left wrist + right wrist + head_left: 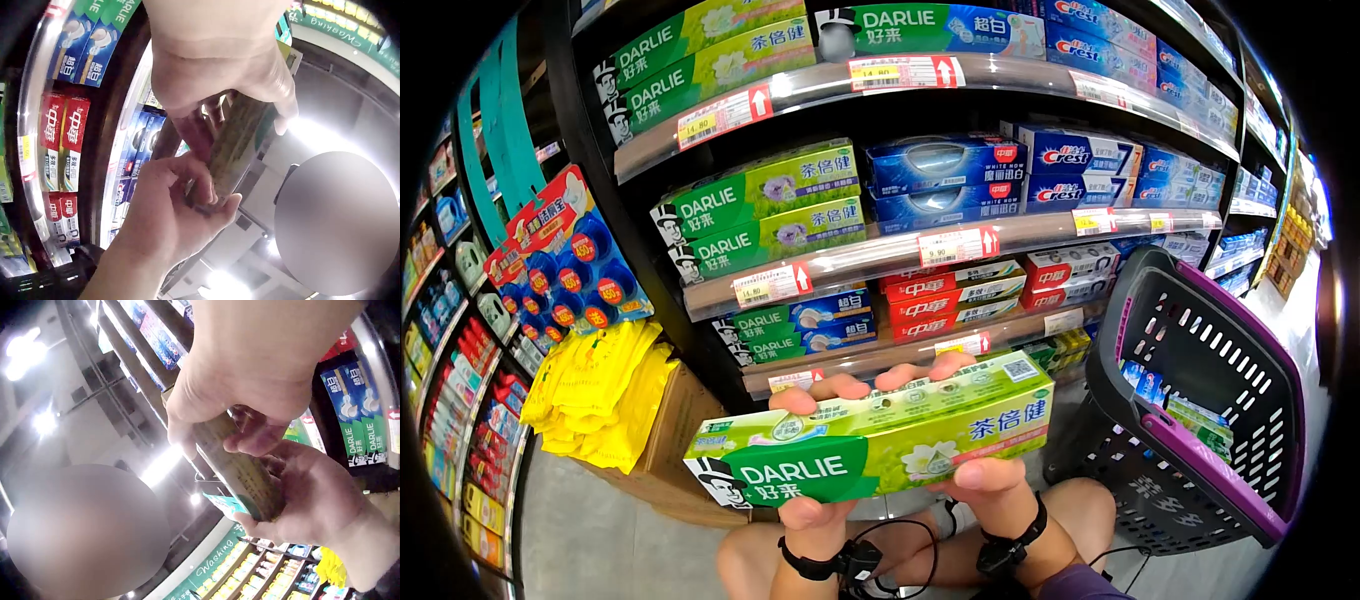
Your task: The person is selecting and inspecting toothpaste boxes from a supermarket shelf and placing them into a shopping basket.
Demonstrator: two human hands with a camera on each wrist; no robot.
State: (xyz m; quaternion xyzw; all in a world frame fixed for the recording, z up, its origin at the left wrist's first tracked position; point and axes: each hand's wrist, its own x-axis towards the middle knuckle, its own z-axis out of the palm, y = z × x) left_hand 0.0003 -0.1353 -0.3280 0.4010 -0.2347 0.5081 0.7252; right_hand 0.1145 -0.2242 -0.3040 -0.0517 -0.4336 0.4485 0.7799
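A green Darlie toothpaste box [890,445], white flower and hat logo on its front, is held up lengthwise before the shelves. My left hand [813,520] grips its left part, thumb on the lower front and fingers over the top. Toward the other end, my right hand [997,490] holds it the same way, its thumb below the flower. The left wrist view shows the underside of the box [234,140] between both hands. In the right wrist view my right hand [244,381] is nearest, and my left hand [319,494] holds the far end.
Shelves [960,245] of stacked toothpaste boxes stand in front. A black basket with a purple handle [1200,450] is at the right, several boxes inside. Yellow bags [600,395] lie on a cardboard box [665,440] at the left, below a hanging card of blue items [570,265].
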